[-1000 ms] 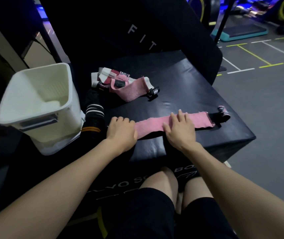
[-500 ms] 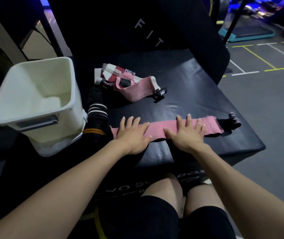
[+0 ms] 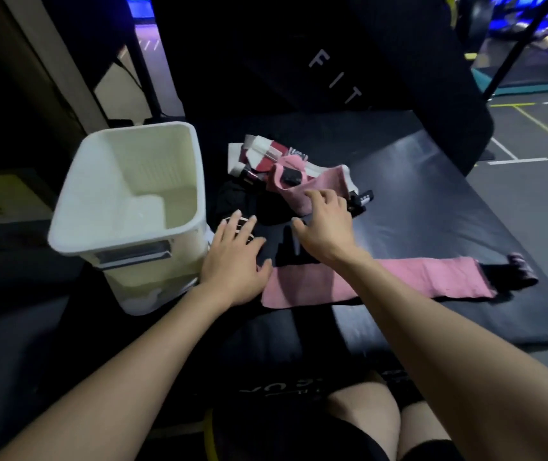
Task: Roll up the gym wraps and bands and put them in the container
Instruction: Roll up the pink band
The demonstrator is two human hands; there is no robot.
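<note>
On the black padded bench [image 3: 415,201]:
Flat pink fabric wrap [image 3: 398,281]: lies unrolled.
Left hand [image 3: 232,261]: fingers spread, on black striped band [image 3: 249,227].
Right hand [image 3: 325,224]: fingers spread, holding nothing.
White plastic container [image 3: 126,234]: left of the hands.

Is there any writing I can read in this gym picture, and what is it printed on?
"FIT": white letters on the tall black pad standing behind the mat; any further letters are cut off by shadow.
White lettering on the black fabric just above the person's knees: upside down and too blurred to read.
White marks on the small black tag of the pink wrap in the pile: too small to read.
</note>
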